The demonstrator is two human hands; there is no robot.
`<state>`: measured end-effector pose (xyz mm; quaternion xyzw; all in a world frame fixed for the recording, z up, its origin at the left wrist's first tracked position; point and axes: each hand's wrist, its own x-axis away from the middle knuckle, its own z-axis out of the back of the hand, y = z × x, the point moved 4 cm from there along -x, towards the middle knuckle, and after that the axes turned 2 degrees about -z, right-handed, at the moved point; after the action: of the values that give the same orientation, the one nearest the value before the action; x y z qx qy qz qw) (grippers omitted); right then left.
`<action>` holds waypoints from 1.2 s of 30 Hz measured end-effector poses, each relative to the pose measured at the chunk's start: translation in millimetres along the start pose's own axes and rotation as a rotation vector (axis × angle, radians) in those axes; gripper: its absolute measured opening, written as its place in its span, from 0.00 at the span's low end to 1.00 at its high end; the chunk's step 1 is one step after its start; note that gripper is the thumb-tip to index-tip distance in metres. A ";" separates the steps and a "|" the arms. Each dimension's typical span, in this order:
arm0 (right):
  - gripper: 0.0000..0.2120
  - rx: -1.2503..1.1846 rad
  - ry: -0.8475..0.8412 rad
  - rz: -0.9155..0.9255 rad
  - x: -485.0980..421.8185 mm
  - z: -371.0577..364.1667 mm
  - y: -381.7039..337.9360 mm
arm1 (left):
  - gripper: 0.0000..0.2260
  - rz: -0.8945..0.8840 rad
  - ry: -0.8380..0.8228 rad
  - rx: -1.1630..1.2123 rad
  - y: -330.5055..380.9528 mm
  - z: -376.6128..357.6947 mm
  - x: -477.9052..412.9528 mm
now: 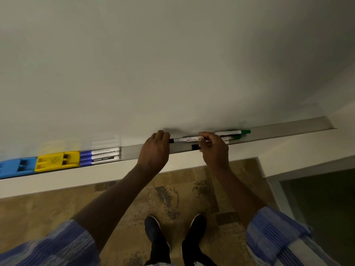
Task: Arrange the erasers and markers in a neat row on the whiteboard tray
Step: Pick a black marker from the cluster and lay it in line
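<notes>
A long grey whiteboard tray (132, 152) runs across the view. At its left end lie a blue eraser (17, 167), a yellow eraser (57, 160) and three blue-capped markers (100, 156) side by side. My left hand (153, 152) and my right hand (215, 148) both grip a black-capped marker (185, 139) held lengthwise over the tray, one hand at each end. A second black marker end (195, 147) pokes out under my right fingers. Behind my right hand lie green-capped markers (237, 133) on the tray.
The whiteboard (172, 64) fills the upper view above the tray. Bare tray stretches between the blue markers and my left hand, and to the right of the green markers (288, 129). Below are a patterned floor (172, 192), my shoes and a glass panel at right.
</notes>
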<state>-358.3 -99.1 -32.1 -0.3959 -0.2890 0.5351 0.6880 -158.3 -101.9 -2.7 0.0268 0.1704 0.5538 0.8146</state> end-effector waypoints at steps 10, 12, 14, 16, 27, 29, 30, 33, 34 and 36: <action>0.07 -0.359 -0.231 -0.270 18.5 -64.7 -38.3 | 0.15 0.804 0.072 0.662 -88.0 21.8 70.8; 0.07 -0.349 -0.253 -0.285 23.1 -78.8 -46.9 | 0.13 0.897 0.065 0.777 -100.0 21.3 82.9; 0.07 -0.330 -0.264 -0.317 28.0 -93.8 -51.0 | 0.12 0.980 0.086 0.863 -108.6 22.0 93.7; 0.07 -0.274 -0.257 -0.331 32.6 -108.0 -52.1 | 0.13 1.039 0.093 0.902 -113.1 23.3 100.5; 0.06 -0.109 -0.144 -0.490 44.2 -150.8 -61.9 | 0.12 1.145 0.119 1.077 -121.6 25.7 101.1; 0.07 -0.072 -0.133 -0.473 45.3 -152.3 -64.5 | 0.12 1.153 0.089 1.097 -121.6 27.3 99.1; 0.07 -0.061 -0.128 -0.469 45.6 -153.4 -65.0 | 0.12 1.157 0.077 1.108 -122.5 27.7 97.9; 0.09 -0.039 -0.124 -0.457 46.9 -156.0 -67.8 | 0.12 1.159 0.039 1.123 -125.3 30.7 93.7; 0.10 -0.029 -0.124 -0.448 46.9 -156.6 -68.5 | 0.11 1.165 0.020 1.115 -127.1 29.9 93.4; 0.10 -0.017 -0.121 -0.428 46.4 -157.0 -70.3 | 0.11 1.176 -0.032 1.078 -132.0 26.8 94.3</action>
<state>-181.5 -99.2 -54.9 -0.2987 -0.4117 0.3970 0.7640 -1.2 -63.0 -31.6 0.5104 0.3610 0.7337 0.2662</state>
